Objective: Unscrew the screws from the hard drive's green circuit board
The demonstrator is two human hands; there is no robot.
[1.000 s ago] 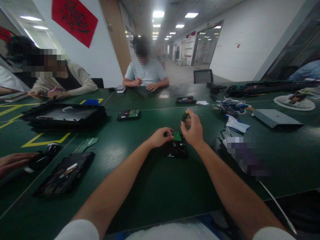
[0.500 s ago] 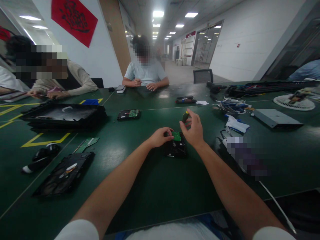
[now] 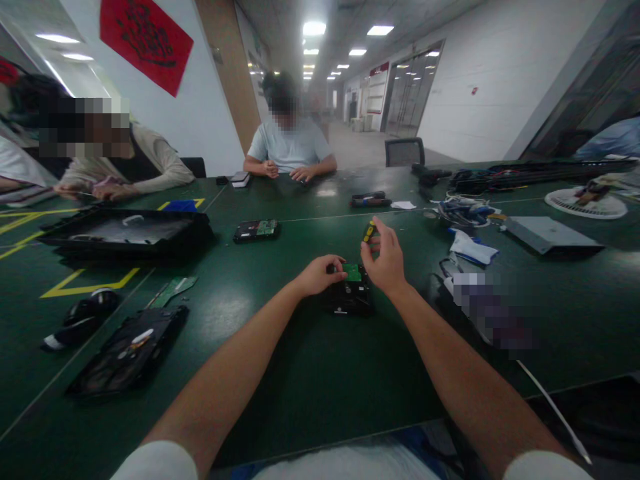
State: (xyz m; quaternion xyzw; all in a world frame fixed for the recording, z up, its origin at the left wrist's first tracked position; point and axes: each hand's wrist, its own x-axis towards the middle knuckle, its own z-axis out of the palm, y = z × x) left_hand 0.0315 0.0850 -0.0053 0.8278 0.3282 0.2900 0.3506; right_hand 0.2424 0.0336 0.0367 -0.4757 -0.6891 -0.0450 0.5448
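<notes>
A black hard drive (image 3: 353,300) with a green circuit board (image 3: 354,272) lies on the table in front of me. My left hand (image 3: 323,275) is closed at its far left side, thumb over the board, fingers curled round the edge. My right hand (image 3: 386,259) grips a screwdriver (image 3: 369,231) by its yellow and black handle, just above the drive's far right side. The handle stands nearly upright, leaning a little. Its shaft and tip are hidden by my fingers, so I cannot tell whether the tip touches a screw.
Another drive (image 3: 257,230) lies farther off. To the left are a black casing (image 3: 130,230) and an opened black part (image 3: 133,350). A white-blue glove (image 3: 474,247), a grey metal box (image 3: 553,235) and cables (image 3: 463,211) lie right. A person (image 3: 291,143) sits opposite.
The screwdriver handle has turned in my right hand and shows more yellow now. My left hand and the hard drive stay in place.
</notes>
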